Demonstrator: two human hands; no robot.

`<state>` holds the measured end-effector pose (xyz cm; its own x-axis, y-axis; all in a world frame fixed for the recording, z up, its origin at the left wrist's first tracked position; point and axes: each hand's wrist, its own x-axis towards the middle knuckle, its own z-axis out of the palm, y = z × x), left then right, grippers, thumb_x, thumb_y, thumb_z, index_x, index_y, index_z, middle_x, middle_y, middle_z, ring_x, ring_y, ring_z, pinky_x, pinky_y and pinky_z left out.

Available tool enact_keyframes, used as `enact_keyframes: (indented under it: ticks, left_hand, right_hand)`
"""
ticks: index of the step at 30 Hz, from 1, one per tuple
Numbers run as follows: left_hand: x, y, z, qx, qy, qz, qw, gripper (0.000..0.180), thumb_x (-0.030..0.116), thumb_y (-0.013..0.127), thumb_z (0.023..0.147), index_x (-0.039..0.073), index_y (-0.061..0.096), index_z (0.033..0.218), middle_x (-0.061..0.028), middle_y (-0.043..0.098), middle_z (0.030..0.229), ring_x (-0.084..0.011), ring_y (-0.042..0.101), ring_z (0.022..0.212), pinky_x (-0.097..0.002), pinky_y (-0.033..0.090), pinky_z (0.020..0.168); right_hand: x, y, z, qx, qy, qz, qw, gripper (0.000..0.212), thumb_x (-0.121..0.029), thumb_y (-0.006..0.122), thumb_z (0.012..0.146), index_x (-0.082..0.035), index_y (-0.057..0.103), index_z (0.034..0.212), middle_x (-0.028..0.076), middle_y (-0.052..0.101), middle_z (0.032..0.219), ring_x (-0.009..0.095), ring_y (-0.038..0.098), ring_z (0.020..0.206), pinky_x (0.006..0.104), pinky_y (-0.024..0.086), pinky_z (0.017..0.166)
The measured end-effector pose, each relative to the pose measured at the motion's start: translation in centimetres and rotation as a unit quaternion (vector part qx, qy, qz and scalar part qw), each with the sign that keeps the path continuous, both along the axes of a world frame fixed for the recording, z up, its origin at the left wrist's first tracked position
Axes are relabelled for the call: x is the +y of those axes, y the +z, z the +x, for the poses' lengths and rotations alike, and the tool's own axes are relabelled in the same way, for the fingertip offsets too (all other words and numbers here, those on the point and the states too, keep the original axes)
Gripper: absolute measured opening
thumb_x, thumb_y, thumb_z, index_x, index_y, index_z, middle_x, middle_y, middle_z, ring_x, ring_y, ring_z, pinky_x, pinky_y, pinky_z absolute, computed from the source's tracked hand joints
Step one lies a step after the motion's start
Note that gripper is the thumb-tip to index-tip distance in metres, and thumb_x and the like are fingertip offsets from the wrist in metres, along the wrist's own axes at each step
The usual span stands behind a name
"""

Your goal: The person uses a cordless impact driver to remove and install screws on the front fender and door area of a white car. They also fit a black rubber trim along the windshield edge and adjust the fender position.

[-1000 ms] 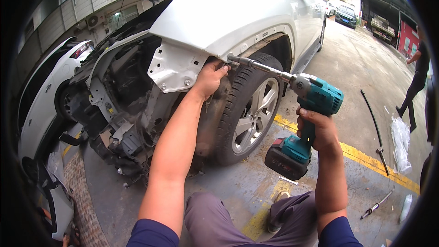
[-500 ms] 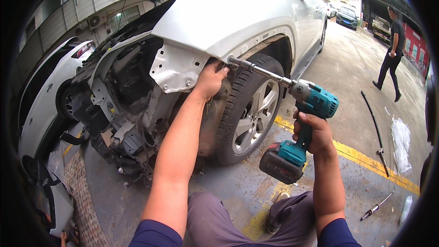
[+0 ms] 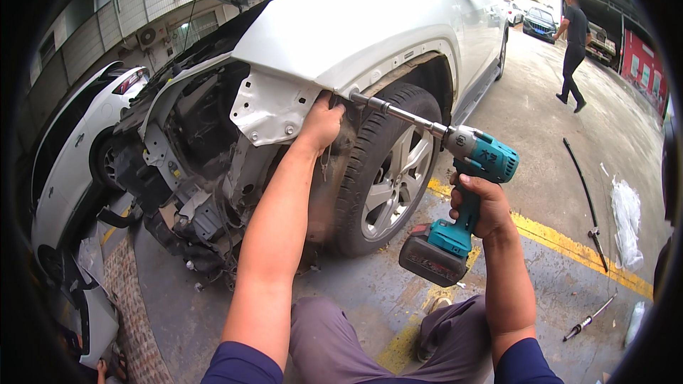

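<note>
My right hand [image 3: 489, 206] is wrapped round the grip of a teal and black cordless impact wrench [image 3: 491, 155] with a thick battery at its base. From its nose a long steel extension with a socket [image 3: 398, 112] points left, and the socket's tip meets the lower front edge of the white fender [image 3: 341, 35]. Just left of that tip, my left hand [image 3: 321, 126] reaches up under the fender's edge, beside the white metal bracket [image 3: 269, 108]. Its fingertips are hidden behind the panel, so what they touch does not show.
The front wheel [image 3: 391, 185] stands right behind the work spot. To its left lies the car's stripped front end [image 3: 192, 206]. A black rod [image 3: 585, 199], a ratchet-like tool [image 3: 589, 318] and clear plastic [image 3: 626, 224] lie on the ground. A person [image 3: 573, 50] walks at the far right.
The fingers of my left hand have gone farther up behind the fender edge. The wrench has shifted slightly left in view, its socket still at the fender. The walking person has moved left and away.
</note>
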<state>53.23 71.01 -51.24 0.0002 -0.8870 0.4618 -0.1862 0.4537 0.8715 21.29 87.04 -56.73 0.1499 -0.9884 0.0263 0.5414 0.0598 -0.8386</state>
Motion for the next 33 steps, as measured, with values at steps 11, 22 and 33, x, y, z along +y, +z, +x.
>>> enact_keyframes:
  ticks: [11, 22, 33]
  left_hand:
    - [1.6, 0.9, -2.3, 0.081, 0.131, 0.063, 0.986, 0.024, 0.001, 0.051, 0.089, -0.002, 0.061, 0.11, -0.0108, 0.066, 0.094, -0.0127, 0.054, 0.07, -0.029, 0.046, 0.064]
    - [0.3, 2.8, -4.3, 0.166, 0.124, 0.189, 0.96, 0.031, 0.035, 0.077, 0.09, 0.007, 0.065, 0.093, -0.0017, 0.059, 0.074, -0.008, 0.042, 0.051, -0.0267, 0.029, 0.047]
    - [1.9, 2.5, -2.8, 0.313, -0.041, 0.255, 0.914, 0.017, 0.025, 0.062, 0.093, 0.013, 0.055, 0.084, -0.0022, 0.06, 0.068, -0.0034, 0.044, 0.045, -0.0197, 0.03, 0.039]
  right_hand:
    - [-1.0, -1.7, -0.1, -0.027, 0.007, -0.002, 1.0, 0.036, -0.021, 0.074, 0.084, -0.004, 0.059, 0.113, 0.006, 0.065, 0.091, 0.016, 0.06, 0.067, 0.0356, 0.053, 0.052]
    - [-0.9, -1.9, 0.4, 0.0, 0.02, -0.024, 0.999, 0.034, -0.02, 0.074, 0.084, -0.003, 0.062, 0.11, 0.006, 0.064, 0.084, 0.016, 0.06, 0.065, 0.0362, 0.054, 0.055]
    - [2.3, -3.9, 0.6, 0.094, -0.024, -0.103, 0.99, 0.039, -0.006, 0.077, 0.081, 0.0, 0.063, 0.117, 0.007, 0.067, 0.096, 0.017, 0.063, 0.075, 0.0324, 0.054, 0.063]
